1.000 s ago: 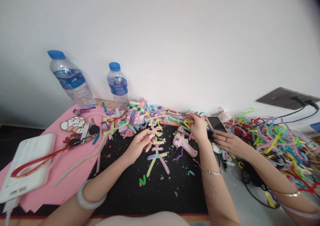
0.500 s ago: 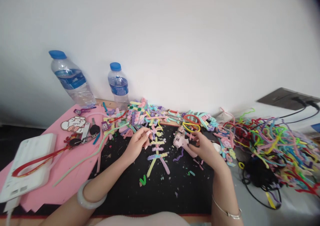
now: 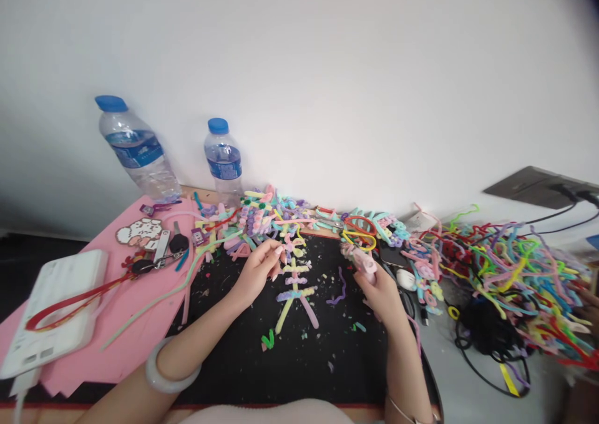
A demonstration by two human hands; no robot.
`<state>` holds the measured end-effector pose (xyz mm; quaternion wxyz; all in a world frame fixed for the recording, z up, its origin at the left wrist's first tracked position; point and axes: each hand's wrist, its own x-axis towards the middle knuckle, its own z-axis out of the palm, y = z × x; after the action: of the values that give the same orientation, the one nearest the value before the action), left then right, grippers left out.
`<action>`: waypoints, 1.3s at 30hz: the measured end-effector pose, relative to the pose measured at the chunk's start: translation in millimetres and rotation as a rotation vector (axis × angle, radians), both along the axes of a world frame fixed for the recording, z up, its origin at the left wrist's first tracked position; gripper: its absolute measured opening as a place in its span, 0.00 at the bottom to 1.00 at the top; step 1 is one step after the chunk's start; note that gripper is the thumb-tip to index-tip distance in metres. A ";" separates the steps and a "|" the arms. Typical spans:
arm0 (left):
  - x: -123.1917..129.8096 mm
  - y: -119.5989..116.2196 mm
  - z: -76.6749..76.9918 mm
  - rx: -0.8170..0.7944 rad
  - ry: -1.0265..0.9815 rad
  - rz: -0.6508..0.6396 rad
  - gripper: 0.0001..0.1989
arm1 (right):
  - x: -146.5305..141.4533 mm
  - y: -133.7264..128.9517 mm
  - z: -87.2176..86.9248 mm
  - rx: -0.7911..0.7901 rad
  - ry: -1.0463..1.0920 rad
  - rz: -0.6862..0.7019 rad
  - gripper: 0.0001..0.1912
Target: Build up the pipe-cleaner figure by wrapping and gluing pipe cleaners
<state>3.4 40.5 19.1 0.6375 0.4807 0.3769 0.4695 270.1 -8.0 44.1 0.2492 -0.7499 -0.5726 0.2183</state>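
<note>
A fishbone-shaped pipe-cleaner piece (image 3: 294,281) in pastel colours lies on the black mat, with short crossbars and two legs at its near end. My left hand (image 3: 260,269) pinches at the left side of its far end. The fingertips are closed there, and the exact contact is partly hidden. My right hand (image 3: 380,291) is wrapped round a pink hot glue gun (image 3: 364,263), held above the mat to the right of the piece. A purple pipe-cleaner scrap (image 3: 337,286) and a green zigzag scrap (image 3: 267,339) lie nearby.
Pastel pipe-cleaner pieces (image 3: 257,215) and yellow-and-orange-handled scissors (image 3: 359,231) line the wall. Two water bottles (image 3: 224,162), pink sheets (image 3: 126,349), keys (image 3: 178,241) and a white device (image 3: 56,311) stand left. Loose pipe cleaners (image 3: 524,268) and black cable (image 3: 489,330) crowd the right.
My right hand has turned the glue gun and drawn it slightly right, away from the piece. The left hand has stayed nearly still.
</note>
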 end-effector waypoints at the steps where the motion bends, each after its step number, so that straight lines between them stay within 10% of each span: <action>1: 0.1 -0.1 0.4 -0.002 0.000 -0.004 0.12 | 4.5 -0.8 1.3 -0.008 0.048 -0.014 0.14; 11: 1.9 -0.9 2.0 -0.025 0.029 -0.048 0.13 | 16.5 -14.3 6.8 -0.205 0.444 0.093 0.19; 39: 4.0 -0.5 -12.3 0.009 0.203 -0.156 0.13 | -30.8 -9.5 1.7 -0.347 0.331 0.372 0.13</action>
<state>7.3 40.0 6.7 0.6287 0.5565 0.3988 0.3688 239.3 -17.5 45.8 0.1631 -0.6178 -0.6058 0.4740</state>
